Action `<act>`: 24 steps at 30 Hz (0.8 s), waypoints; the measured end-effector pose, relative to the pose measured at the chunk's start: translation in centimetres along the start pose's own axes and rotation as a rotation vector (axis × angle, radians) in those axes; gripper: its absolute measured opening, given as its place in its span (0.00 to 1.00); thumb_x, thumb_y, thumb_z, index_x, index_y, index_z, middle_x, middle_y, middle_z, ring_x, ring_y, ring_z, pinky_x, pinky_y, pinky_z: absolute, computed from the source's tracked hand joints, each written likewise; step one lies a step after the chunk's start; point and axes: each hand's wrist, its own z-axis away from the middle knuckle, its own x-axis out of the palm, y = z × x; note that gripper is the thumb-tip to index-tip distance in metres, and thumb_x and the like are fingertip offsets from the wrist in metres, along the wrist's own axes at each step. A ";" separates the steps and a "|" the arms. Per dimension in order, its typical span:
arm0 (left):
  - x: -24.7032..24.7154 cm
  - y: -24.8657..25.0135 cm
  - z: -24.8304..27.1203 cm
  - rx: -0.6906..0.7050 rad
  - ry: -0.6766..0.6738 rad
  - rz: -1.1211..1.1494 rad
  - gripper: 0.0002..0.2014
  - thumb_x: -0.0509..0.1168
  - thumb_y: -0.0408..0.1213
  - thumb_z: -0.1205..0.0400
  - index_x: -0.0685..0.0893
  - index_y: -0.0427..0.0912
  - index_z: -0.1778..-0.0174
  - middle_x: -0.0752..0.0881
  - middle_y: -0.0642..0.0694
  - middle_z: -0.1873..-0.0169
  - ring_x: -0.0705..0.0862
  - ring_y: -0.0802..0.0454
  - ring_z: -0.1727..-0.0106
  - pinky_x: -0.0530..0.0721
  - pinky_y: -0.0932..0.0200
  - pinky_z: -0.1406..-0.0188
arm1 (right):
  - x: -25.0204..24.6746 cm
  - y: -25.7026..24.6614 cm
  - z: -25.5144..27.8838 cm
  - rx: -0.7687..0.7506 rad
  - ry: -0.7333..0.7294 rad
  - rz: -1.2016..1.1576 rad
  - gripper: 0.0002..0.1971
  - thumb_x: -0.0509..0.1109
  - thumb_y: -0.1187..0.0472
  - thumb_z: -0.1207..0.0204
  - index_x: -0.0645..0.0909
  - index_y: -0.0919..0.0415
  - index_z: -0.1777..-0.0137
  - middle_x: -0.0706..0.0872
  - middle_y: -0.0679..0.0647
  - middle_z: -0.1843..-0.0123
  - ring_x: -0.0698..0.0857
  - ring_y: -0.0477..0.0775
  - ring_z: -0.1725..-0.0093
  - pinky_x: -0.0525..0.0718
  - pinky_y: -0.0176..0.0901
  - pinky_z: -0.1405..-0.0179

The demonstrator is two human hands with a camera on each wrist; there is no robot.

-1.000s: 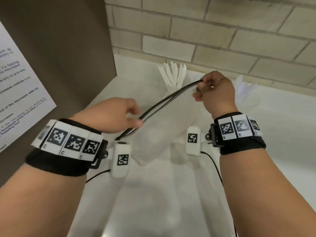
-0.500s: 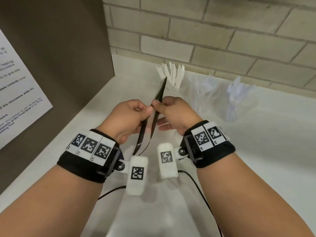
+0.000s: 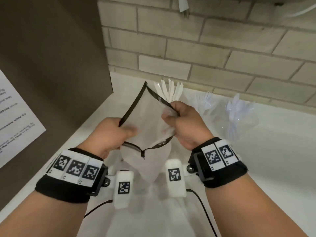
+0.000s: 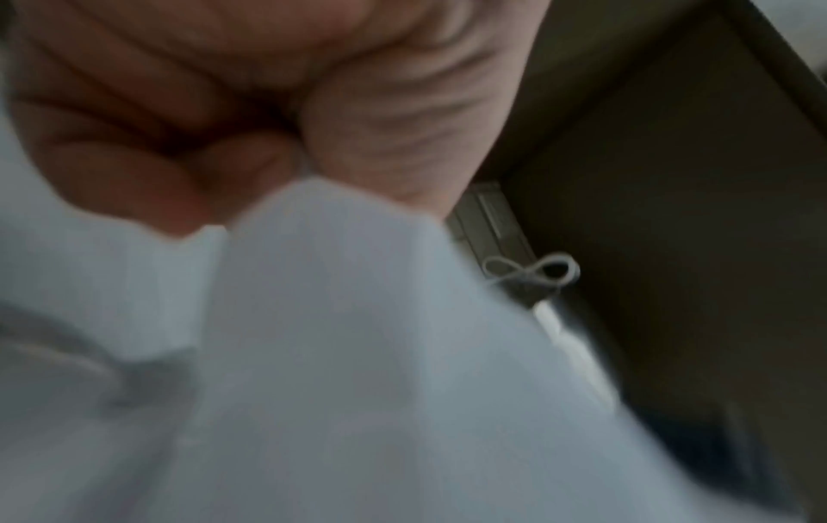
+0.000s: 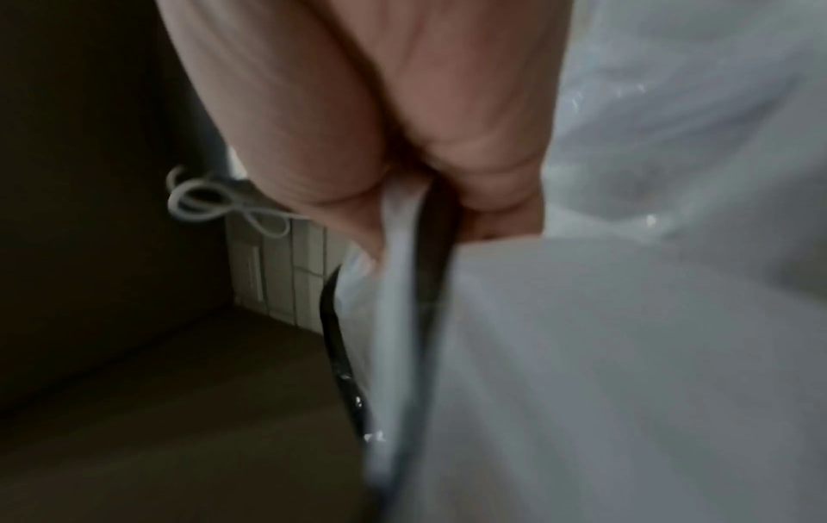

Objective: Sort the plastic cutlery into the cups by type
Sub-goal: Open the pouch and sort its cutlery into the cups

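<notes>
I hold a translucent white bag with a black zip rim [image 3: 147, 120] above the white counter [image 3: 273, 168], its mouth spread into a diamond. My left hand [image 3: 111, 132] grips the left rim and my right hand [image 3: 184, 122] pinches the right rim. What the bag holds cannot be made out. Behind it stand white knives [image 3: 171, 90] in a cup, a clear cup of clear forks [image 3: 206, 103] and a clear cup of clear spoons [image 3: 239, 113]. The left wrist view shows curled fingers [image 4: 224, 124] on blurred bag film [image 4: 358, 354]. In the right wrist view, fingers [image 5: 380, 124] clamp the black rim [image 5: 429, 283].
A brown panel [image 3: 51, 65] with a printed paper sign [image 3: 13, 125] walls off the left side. A brick wall [image 3: 205, 48] runs along the back of the counter. Bare counter stretches to the right of the cups.
The bag's rim was shut and stretched between my hands, which then came together. Now they have pulled sideways and the mouth gapes open.
</notes>
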 end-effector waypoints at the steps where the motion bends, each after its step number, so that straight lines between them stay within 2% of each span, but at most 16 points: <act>1: 0.0 -0.4 -0.4 0.003 0.054 -0.047 0.06 0.71 0.41 0.22 0.86 0.44 0.53 0.90 0.44 0.58 0.89 0.46 0.59 0.87 0.56 0.67 | -0.1 -0.3 0.0 0.014 -0.044 -0.028 0.11 0.65 0.69 0.22 0.79 0.52 0.59 0.82 0.52 0.59 0.81 0.54 0.57 0.86 0.63 0.51; 2: -0.1 -0.6 -0.8 -0.013 0.063 -0.013 0.07 0.67 0.41 0.20 0.85 0.42 0.51 0.91 0.40 0.56 0.89 0.42 0.56 0.90 0.47 0.60 | -0.2 -0.6 0.2 0.020 -0.069 0.025 0.10 0.62 0.68 0.20 0.77 0.51 0.55 0.82 0.53 0.57 0.82 0.53 0.58 0.90 0.56 0.61; 3: -0.2 -0.6 -1.0 -0.064 0.030 0.150 0.08 0.64 0.38 0.17 0.83 0.38 0.47 0.91 0.37 0.55 0.90 0.39 0.56 0.90 0.41 0.56 | -0.3 -0.6 0.3 0.018 -0.074 0.127 0.09 0.60 0.67 0.19 0.75 0.51 0.50 0.82 0.53 0.56 0.82 0.52 0.60 0.87 0.45 0.71; 4: -0.1 -0.2 -1.0 -0.132 -0.047 0.375 0.09 0.60 0.32 0.15 0.80 0.33 0.43 0.91 0.36 0.56 0.91 0.39 0.58 0.90 0.41 0.57 | -0.3 -0.4 0.3 0.013 -0.079 0.247 0.09 0.59 0.66 0.18 0.72 0.50 0.47 0.81 0.53 0.56 0.81 0.50 0.63 0.82 0.36 0.78; 6: -0.3 0.7 -0.7 -0.233 -0.222 0.779 0.14 0.53 0.22 0.17 0.76 0.25 0.36 0.88 0.32 0.54 0.91 0.40 0.61 0.91 0.45 0.62 | -0.2 0.9 -0.1 0.025 -0.111 0.421 0.08 0.56 0.63 0.16 0.69 0.48 0.43 0.80 0.52 0.56 0.80 0.48 0.65 0.75 0.31 0.83; 7: -0.5 1.0 -0.5 -0.258 -0.282 0.887 0.17 0.52 0.22 0.18 0.75 0.24 0.35 0.86 0.29 0.49 0.91 0.37 0.57 0.91 0.44 0.62 | -0.1 1.6 -0.4 0.056 -0.097 0.446 0.07 0.55 0.61 0.16 0.69 0.49 0.42 0.79 0.52 0.56 0.79 0.48 0.65 0.74 0.32 0.83; 9: -1.2 1.3 -0.2 -0.257 -0.430 0.994 0.21 0.55 0.28 0.23 0.78 0.25 0.35 0.84 0.27 0.40 0.88 0.34 0.45 0.89 0.41 0.54 | 0.1 2.0 -0.8 0.168 -0.037 0.330 0.09 0.57 0.58 0.16 0.73 0.56 0.40 0.80 0.51 0.55 0.80 0.49 0.61 0.79 0.36 0.75; 11: -1.4 1.3 0.2 -0.262 -0.487 0.984 0.21 0.60 0.37 0.26 0.84 0.32 0.40 0.88 0.34 0.43 0.88 0.39 0.45 0.86 0.42 0.47 | -0.3 1.9 -1.1 0.214 -0.016 0.119 0.15 0.66 0.55 0.19 0.73 0.55 0.35 0.84 0.51 0.49 0.85 0.51 0.52 0.86 0.46 0.62; 13: -0.8 0.6 0.3 -0.254 -0.417 0.813 0.16 0.64 0.42 0.23 0.86 0.36 0.45 0.90 0.38 0.50 0.90 0.44 0.54 0.88 0.47 0.52 | -0.6 1.5 -1.1 0.073 -0.090 -0.036 0.27 0.72 0.69 0.26 0.71 0.48 0.30 0.85 0.51 0.42 0.87 0.52 0.46 0.87 0.47 0.52; 15: -0.3 0.0 0.2 -0.269 -0.307 0.742 0.14 0.61 0.41 0.17 0.85 0.38 0.43 0.90 0.39 0.50 0.91 0.46 0.58 0.91 0.50 0.61 | -0.3 0.9 -0.6 -0.129 -0.216 -0.081 0.42 0.64 0.85 0.32 0.72 0.38 0.31 0.82 0.44 0.37 0.84 0.48 0.38 0.82 0.41 0.40; 17: -0.2 -0.1 0.1 -0.284 -0.271 0.845 0.13 0.56 0.37 0.14 0.82 0.37 0.40 0.87 0.41 0.45 0.89 0.47 0.55 0.91 0.50 0.63 | 0.2 0.9 -0.4 -0.232 -0.309 0.065 0.41 0.58 0.87 0.36 0.81 0.38 0.40 0.80 0.39 0.36 0.76 0.41 0.29 0.71 0.31 0.29; 19: -0.5 0.2 0.2 -0.268 -0.268 0.968 0.13 0.52 0.28 0.15 0.82 0.35 0.53 0.87 0.39 0.51 0.89 0.45 0.55 0.91 0.49 0.64 | 0.4 1.2 -0.6 -0.215 -0.312 0.409 0.35 0.57 0.84 0.36 0.86 0.39 0.54 0.80 0.46 0.35 0.67 0.37 0.26 0.60 0.21 0.31; 20: -0.6 0.4 0.4 -0.255 -0.269 1.001 0.14 0.51 0.23 0.17 0.83 0.33 0.58 0.87 0.37 0.54 0.90 0.42 0.56 0.91 0.47 0.61 | 0.4 1.5 -0.8 -0.178 -0.274 0.580 0.31 0.58 0.82 0.36 0.86 0.42 0.54 0.78 0.48 0.34 0.67 0.41 0.24 0.60 0.22 0.33; 21: -0.7 0.4 0.5 -0.241 -0.291 1.016 0.14 0.53 0.22 0.21 0.86 0.31 0.58 0.88 0.34 0.53 0.90 0.40 0.53 0.90 0.45 0.55 | 0.2 1.7 -1.2 -0.148 -0.214 0.697 0.29 0.60 0.81 0.35 0.85 0.46 0.49 0.76 0.49 0.34 0.70 0.46 0.26 0.65 0.26 0.36; 23: -0.5 0.3 1.1 -0.278 -0.382 1.028 0.19 0.59 0.30 0.25 0.86 0.29 0.42 0.86 0.32 0.41 0.86 0.38 0.39 0.83 0.43 0.38 | -0.1 1.6 -1.5 -0.123 -0.072 0.758 0.27 0.64 0.76 0.32 0.79 0.52 0.35 0.70 0.50 0.33 0.76 0.52 0.32 0.72 0.31 0.40; 24: -0.4 0.1 1.5 -0.313 -0.435 1.021 0.24 0.60 0.37 0.25 0.82 0.31 0.34 0.84 0.33 0.37 0.84 0.38 0.36 0.82 0.41 0.37 | -0.1 1.3 -1.6 -0.123 -0.031 0.725 0.28 0.67 0.71 0.30 0.74 0.54 0.29 0.68 0.50 0.31 0.76 0.51 0.34 0.73 0.32 0.41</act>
